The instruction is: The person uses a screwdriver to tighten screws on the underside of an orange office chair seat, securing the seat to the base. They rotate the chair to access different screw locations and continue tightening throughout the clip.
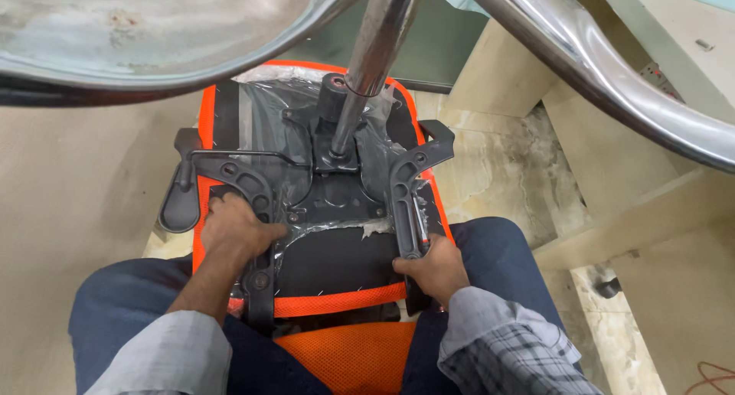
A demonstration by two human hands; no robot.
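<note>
**A:** Where is the chair seat right now?

**B:** The upturned orange mesh office-chair seat rests across your lap, between your knees in blue jeans. Its black underside faces up at you, still partly covered in clear plastic wrap.

**A:** And your left hand?

**B:** Your left hand lies palm down on the black plastic armrest bracket on the left side of the seat, fingers curled over it and pressing. It touches the bracket, but whether the fingers close fully round it I cannot tell. Just beyond sits the black armrest pad, hanging off the seat's edge.

**A:** Your right?

**B:** Your right hand is closed in a grip round the lower end of the second black armrest bracket on the right side, thumb toward the seat's middle.

**A:** What is in the middle?

**B:** A black metal mechanism plate is fixed at the centre of the underside, and a shiny chrome gas-lift column rises from it toward you, meeting the chrome legs of the base that spread overhead. Beige marble floor lies past the seat.
</note>
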